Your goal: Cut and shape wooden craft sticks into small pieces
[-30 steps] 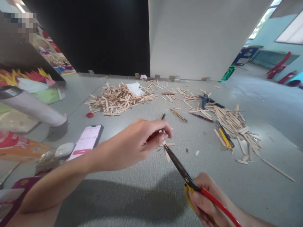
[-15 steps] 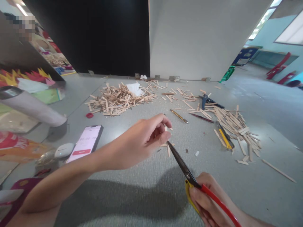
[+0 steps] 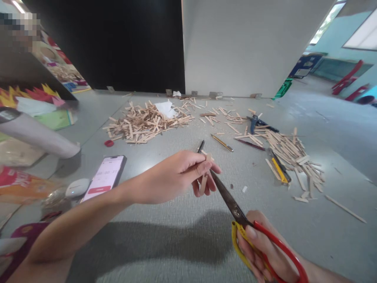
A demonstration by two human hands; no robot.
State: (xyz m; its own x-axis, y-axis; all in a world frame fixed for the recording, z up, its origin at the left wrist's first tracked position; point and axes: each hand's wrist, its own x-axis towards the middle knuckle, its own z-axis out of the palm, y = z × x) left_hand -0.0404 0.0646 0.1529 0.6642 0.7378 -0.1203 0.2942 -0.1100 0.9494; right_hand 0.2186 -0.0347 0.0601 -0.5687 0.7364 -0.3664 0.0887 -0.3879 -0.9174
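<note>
I have the left hand [image 3: 188, 171] stretched over the bench [image 3: 244, 169], fingers pinching a wooden stick [image 3: 203, 184]; the right hand [image 3: 266, 247] grips scissors [image 3: 232, 206], perhaps touching those fingers.

A matte black panel [image 3: 118, 47] stands at 11 o'clock and a pale grey panel [image 3: 250, 47] at 1 o'clock, with small metal hinges [image 3: 216, 94] along their foot on the grey tabletop [image 3: 165, 255]. Toward 2 o'clock, a turquoise wall [image 3: 335, 41] holds a bright window [image 3: 365, 33] above bluish-grey floor [image 3: 326, 110]; at 10 o'clock, a white strip light [image 3: 18, 6] glows.
</note>
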